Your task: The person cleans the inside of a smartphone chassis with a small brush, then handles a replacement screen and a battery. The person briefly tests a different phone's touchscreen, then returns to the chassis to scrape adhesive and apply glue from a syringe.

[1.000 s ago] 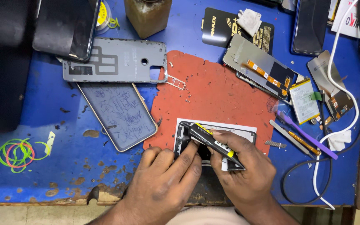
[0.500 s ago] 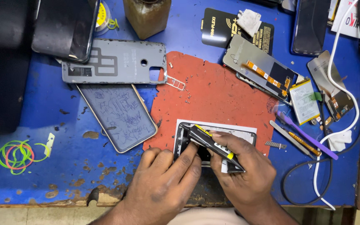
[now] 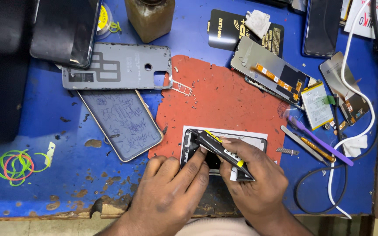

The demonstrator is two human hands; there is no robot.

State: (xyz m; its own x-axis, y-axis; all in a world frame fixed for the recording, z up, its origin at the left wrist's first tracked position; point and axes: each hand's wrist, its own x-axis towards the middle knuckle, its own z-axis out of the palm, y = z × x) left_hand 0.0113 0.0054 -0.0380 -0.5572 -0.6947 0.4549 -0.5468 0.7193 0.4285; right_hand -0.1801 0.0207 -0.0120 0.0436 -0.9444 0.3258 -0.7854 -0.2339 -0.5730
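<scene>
Fingers hold glue tube nozzle up-left.

2 hands on the job: left hand, right hand. 1 black glue tube in the right fingers, 1 opened phone frame under both sets of fingertips. Beyond the fingers: 1 red mat, 1 grey back cover, 1 SIM tray, 1 battery. Left of the left fingers: 1 bundle of rubber bands.

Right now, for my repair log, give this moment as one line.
right hand: holds black tube | left hand: steadies phone frame | surface: red mat
</scene>
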